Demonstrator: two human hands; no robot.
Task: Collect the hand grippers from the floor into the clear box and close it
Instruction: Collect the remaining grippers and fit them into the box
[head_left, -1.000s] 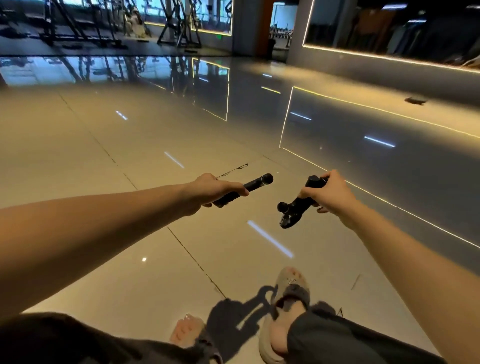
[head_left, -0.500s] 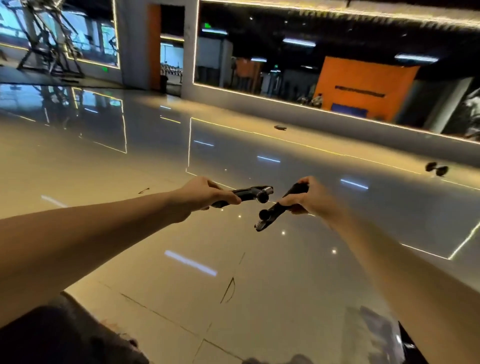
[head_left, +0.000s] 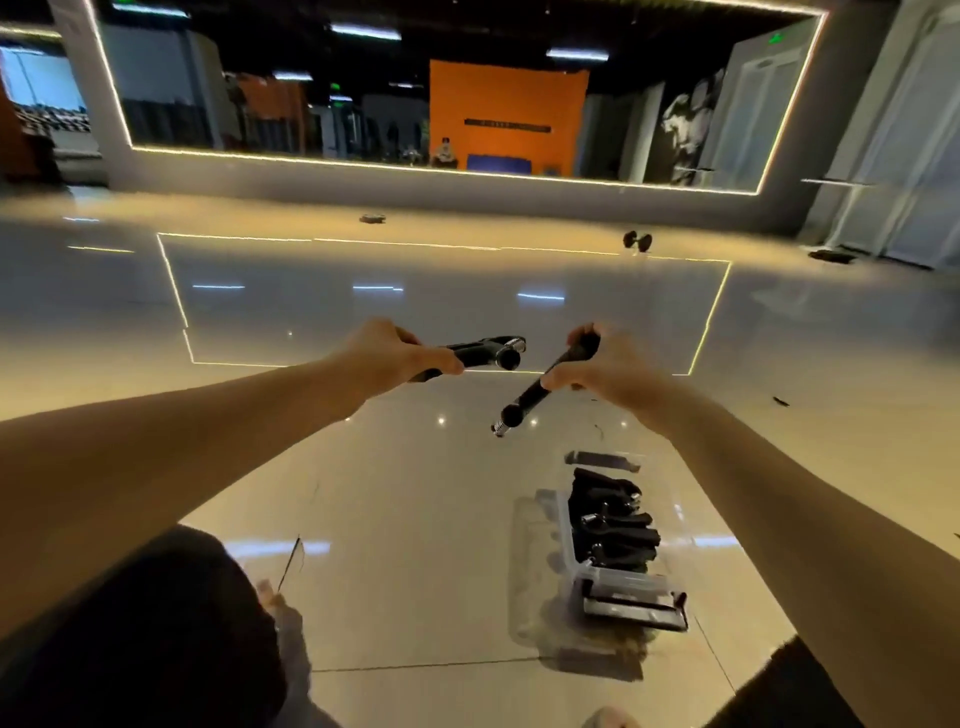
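Note:
My left hand (head_left: 387, 351) grips a black hand gripper (head_left: 488, 351) by one handle, its metal spring end pointing right. My right hand (head_left: 597, 369) holds a second black hand gripper (head_left: 530, 397), which hangs down to the left with its spring at the low end. Both hands are raised above the glossy floor. Below my right forearm the clear box (head_left: 571, 551) stands open on the floor, with several black hand grippers (head_left: 615, 525) piled inside. Its clear lid (head_left: 530, 571) lies folded open to the left of it.
Far off on the floor lie a small dark object (head_left: 372, 219), a black dumbbell (head_left: 637, 240) and a dark flat item (head_left: 831, 255) near the right wall. A mirror wall (head_left: 441, 104) runs along the back. My dark-clothed knees fill the bottom corners.
The view has swung right, bringing the clear box into sight below my right arm. Both hands still hold their grippers, now a little further apart.

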